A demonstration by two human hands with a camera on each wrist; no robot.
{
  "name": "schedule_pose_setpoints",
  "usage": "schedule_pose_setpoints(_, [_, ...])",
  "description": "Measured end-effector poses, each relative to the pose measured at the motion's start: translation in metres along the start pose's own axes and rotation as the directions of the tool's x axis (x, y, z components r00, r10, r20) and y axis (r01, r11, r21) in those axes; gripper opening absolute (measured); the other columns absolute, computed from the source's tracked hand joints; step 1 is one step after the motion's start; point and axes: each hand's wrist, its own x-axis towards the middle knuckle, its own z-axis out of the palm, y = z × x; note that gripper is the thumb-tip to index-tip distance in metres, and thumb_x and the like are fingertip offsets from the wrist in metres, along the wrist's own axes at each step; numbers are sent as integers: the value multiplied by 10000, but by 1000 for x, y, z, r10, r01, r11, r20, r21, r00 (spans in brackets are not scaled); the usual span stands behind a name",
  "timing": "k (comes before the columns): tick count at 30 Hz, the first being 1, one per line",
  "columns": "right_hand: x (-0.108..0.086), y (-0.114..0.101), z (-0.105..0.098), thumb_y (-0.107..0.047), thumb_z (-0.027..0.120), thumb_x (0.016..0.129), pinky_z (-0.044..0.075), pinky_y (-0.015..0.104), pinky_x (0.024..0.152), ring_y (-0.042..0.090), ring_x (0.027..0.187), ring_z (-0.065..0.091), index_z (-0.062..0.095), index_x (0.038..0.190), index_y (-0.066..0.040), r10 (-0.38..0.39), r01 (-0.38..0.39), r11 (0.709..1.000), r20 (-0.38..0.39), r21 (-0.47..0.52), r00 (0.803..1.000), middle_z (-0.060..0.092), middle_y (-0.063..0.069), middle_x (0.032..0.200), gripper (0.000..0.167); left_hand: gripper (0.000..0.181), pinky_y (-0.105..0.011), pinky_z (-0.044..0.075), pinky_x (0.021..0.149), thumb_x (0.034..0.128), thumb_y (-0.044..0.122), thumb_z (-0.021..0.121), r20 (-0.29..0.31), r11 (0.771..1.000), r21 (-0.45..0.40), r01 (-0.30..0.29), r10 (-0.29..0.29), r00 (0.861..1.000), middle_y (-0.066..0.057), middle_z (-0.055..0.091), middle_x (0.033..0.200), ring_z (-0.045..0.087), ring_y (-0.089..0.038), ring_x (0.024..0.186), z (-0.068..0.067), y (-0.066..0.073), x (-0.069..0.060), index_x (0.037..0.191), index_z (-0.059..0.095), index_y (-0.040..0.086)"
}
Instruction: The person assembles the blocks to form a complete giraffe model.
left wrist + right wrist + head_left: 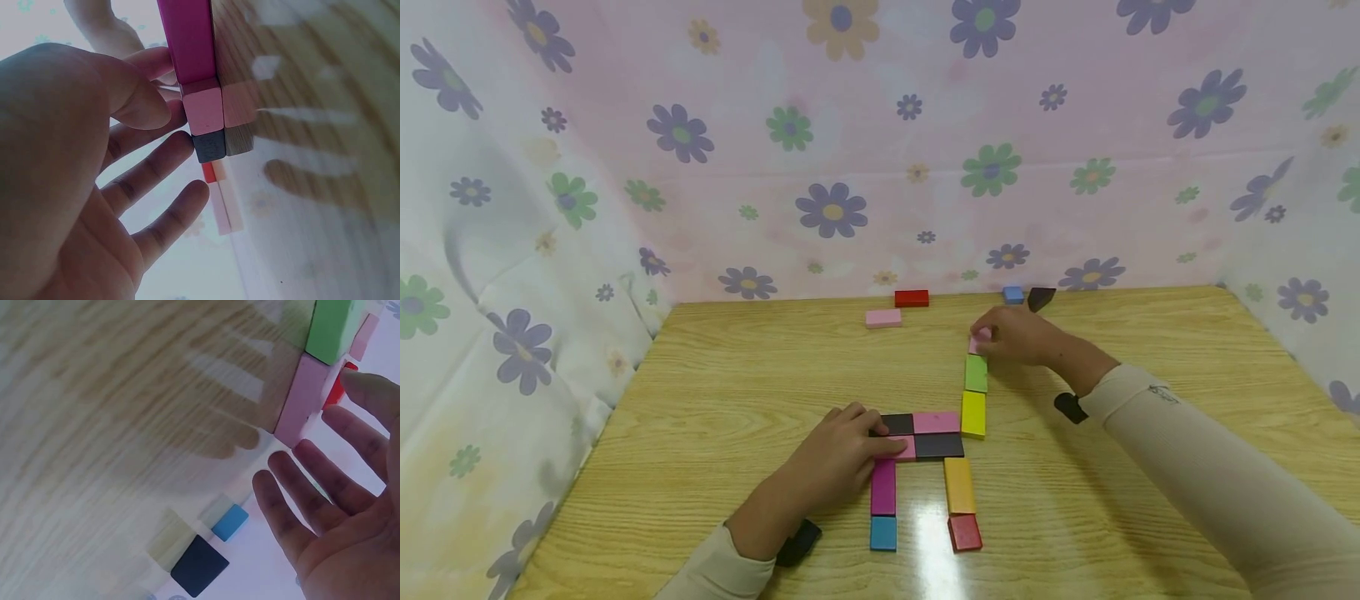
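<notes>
Flat coloured blocks lie joined in a figure on a wooden table. My right hand [1018,335] pinches a pink block [301,400] between thumb and fingers at the line's far end. That block meets a green block [976,373], with a yellow block [973,415] nearer me. My left hand [842,450] rests straight fingers on the left pink block [204,109] and black block [209,145] of the middle rows. Beside these lie another pink block [936,422] and black block [938,446]. Below are magenta [883,487], orange [959,486], blue [883,533] and red [965,532] blocks.
Near the back edge lie a loose red block [912,298], a pink block [883,318], a small blue block [1013,295] and a black block [1041,299]. A flowered cloth [880,150] hangs behind the table [737,367] and along its sides.
</notes>
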Motion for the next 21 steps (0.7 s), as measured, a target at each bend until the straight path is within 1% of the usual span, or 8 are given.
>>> schedule_pose_setpoints(1, [1,-1,-1,-132,626,978,549,408,801,260,852,649,683,1250,17,4,-4,1000,-1,3,1000,686,200,1227,316,317,-344,468,805,988,176,606,0,1000,-1,2,-2,1000,53,661,1073,546,-139,984,0,0,0,1217,732,355])
schedule_pose_setpoints(2, [3,-2,-2,-131,602,993,544,453,880,308,969,661,675,1261,20,7,-7,1000,-1,5,1000,663,212,1269,316,315,-343,467,805,991,179,604,0,1000,-2,3,-3,1000,55,661,1075,546,-138,985,-1,0,-1,1217,732,356])
schedule_pose_setpoints(4, [5,-5,-3,-122,563,1013,493,529,989,395,1157,612,653,1286,27,13,-13,1000,-4,8,1000,624,231,1320,324,313,-342,469,802,990,177,605,-7,1000,-2,1,-1,1000,56,661,1073,547,-139,985,-1,-1,-1,1213,734,356])
schedule_pose_setpoints(5, [6,-6,-4,-109,550,1017,461,552,1028,422,1257,553,645,1293,33,8,-8,1000,-6,8,1000,609,240,1334,324,314,-342,470,802,991,178,604,-7,1000,-2,-1,1,1000,57,661,1075,547,-138,986,-1,-1,-1,1215,733,356])
schedule_pose_setpoints(10, [15,-13,-5,-86,547,1008,468,546,1018,431,1258,545,621,1313,37,-2,2,1000,3,-24,1000,560,258,1378,338,308,-346,471,796,986,177,617,-21,1000,-7,-22,22,1000,57,662,1075,551,-139,985,0,-2,-1,1211,736,349])
schedule_pose_setpoints(13, [21,-18,-4,-135,544,1010,455,552,1034,424,1279,535,598,1349,18,16,-16,999,13,-38,1000,536,243,1416,375,306,-343,466,789,984,177,621,-28,999,-7,-32,32,999,54,662,1075,553,-140,981,0,-2,-1,1209,738,348])
schedule_pose_setpoints(16, [30,-23,-2,-211,541,1017,414,562,1082,420,1328,502,554,1402,0,38,-36,998,24,-55,999,499,228,1467,439,306,-343,470,790,985,174,618,-27,999,-7,-33,33,999,52,662,1073,550,-141,972,0,-2,0,1210,737,344])
schedule_pose_setpoints(21, [43,-32,1,-257,534,1027,361,574,1124,438,1365,460,460,1470,21,25,-22,998,51,-64,998,420,247,1527,528,316,-354,481,839,1001,176,588,7,1000,-22,-15,15,1000,53,661,1086,543,-138,979,0,-2,-1,1231,725,345])
